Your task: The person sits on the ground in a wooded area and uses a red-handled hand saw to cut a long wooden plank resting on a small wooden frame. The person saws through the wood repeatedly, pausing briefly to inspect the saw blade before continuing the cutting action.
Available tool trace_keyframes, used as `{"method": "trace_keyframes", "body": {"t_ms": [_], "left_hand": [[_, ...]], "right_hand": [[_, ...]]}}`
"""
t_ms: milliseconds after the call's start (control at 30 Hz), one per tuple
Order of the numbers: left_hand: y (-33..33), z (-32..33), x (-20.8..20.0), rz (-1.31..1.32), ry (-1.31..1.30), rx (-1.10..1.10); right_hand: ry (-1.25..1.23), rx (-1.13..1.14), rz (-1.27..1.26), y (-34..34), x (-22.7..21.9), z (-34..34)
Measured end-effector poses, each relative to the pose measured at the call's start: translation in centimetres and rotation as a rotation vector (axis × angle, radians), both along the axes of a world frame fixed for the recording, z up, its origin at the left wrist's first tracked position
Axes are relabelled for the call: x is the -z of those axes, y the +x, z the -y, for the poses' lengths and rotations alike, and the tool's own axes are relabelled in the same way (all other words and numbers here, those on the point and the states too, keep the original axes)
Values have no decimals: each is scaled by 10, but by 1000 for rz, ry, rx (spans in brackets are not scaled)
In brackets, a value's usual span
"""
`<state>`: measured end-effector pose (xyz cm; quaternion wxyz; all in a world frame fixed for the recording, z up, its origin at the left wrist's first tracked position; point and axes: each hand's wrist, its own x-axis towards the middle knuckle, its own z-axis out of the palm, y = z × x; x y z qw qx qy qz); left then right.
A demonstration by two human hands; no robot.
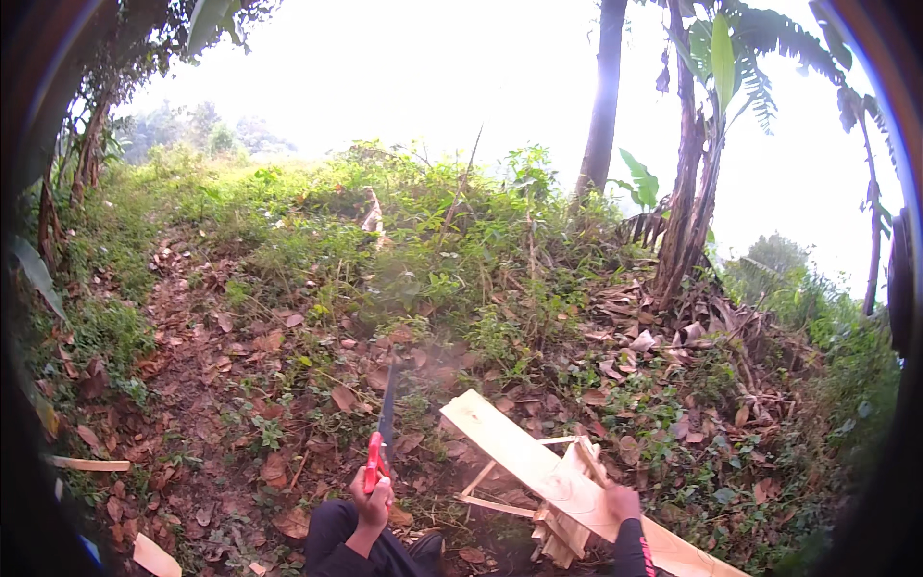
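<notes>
Outdoor site, sloping ground (269, 423) of brown soil under dry fallen leaves, with low green growth between; a barer, reddish strip climbs along the left. Uphill the cover thickens into green brush (442, 231) beneath a washed-out white sky. Upper right: a straight tree trunk (604, 96) and, nearer, a broad-leaved plant (685, 192) with a brown stem and dry leaf debris heaped round its foot. More foliage darkens the left rim. Pale wood scrap (156, 556) lies lower left, a thin wood strip (91, 464) above it. Near centre right, a small stack of wood pieces (567, 529) sits on the ground, ends uneven, slats poking out leftward. A long pale board (514, 447) lies slantwise across it, far end up and left, near end running out at the bottom edge. Left hand (373, 500) is clamped on the red handle of a saw (377, 460), dark blade pointing uphill, apart from the board. Right hand (623, 502) rests on the board's right edge; cannot tell whether its fingers close underneath.
</notes>
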<state>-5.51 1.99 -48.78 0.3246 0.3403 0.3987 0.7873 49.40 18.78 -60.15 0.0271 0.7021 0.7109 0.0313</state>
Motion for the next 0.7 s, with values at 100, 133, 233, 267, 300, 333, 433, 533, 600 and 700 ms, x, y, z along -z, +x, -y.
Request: {"method": "trace_keyframes", "body": {"t_ms": [100,133,233,267,300,333,433,533,600,700], "left_hand": [[-17,9,9,111,-11,-26],[-21,12,7,153,-17,-37],[-25,10,5,433,17,-67],[-28,10,7,475,9,-61],[-28,9,4,479,-2,-83],[-27,8,-1,483,-14,-106],[-27,0,7,466,-13,-103],[-22,-5,11,420,-21,-89],[-20,-7,16,416,-39,-132],[-19,-11,10,339,-68,-128]], "right_hand": [[59,92,-165,-25,-12,1],[180,132,-186,-36,-28,11],[329,251,-286,-6,-43,32],[365,269,-246,11,-41,41],[405,287,-208,26,-42,51],[328,351,-219,41,-42,63],[165,491,-332,81,-36,105],[17,518,-335,121,-18,139],[171,432,-354,137,-4,146],[343,444,-364,139,-2,140]]}}
